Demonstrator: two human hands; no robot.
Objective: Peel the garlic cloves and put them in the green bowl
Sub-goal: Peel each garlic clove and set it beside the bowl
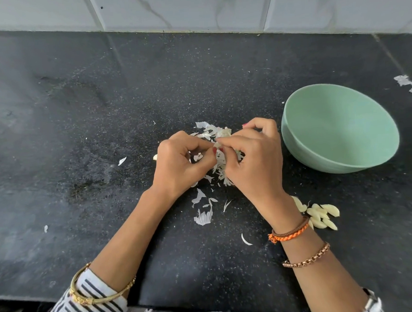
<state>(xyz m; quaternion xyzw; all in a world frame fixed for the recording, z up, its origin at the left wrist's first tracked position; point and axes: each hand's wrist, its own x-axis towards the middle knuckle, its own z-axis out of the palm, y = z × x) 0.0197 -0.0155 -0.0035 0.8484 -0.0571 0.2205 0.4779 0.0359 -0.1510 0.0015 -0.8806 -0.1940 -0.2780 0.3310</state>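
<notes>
Striped sleeve (88,302) and a gold bangle (98,297) at the near edge of the surface (78,114), and from there both forearms reach in toward the middle. Left hand (179,164) and right hand (253,158) meet over a heap of papery garlic skins (208,132), fingers of both curled in tight, pinching one garlic clove (219,142) between them; it shows only as a pale scrap at the fingertips, held just above the skins. More torn skin (203,218) lies scattered nearer the front edge, between the two wrists. Right wrist wears an orange braided band (290,232) and, further back along the arm, a copper chain bracelet (308,257). Just beside that wrist, toward the right edge, peeled garlic cloves (322,215) sit in a small pile directly on the dark surface. Green bowl (339,127) stands upright further back on the right side, close to the right hand but not touching it, and nothing shows in the part of its inside that is visible. A few skin flakes (409,85) lie at the far right edge. Pale marbled wall tiles (192,8) run along the back edge.
</notes>
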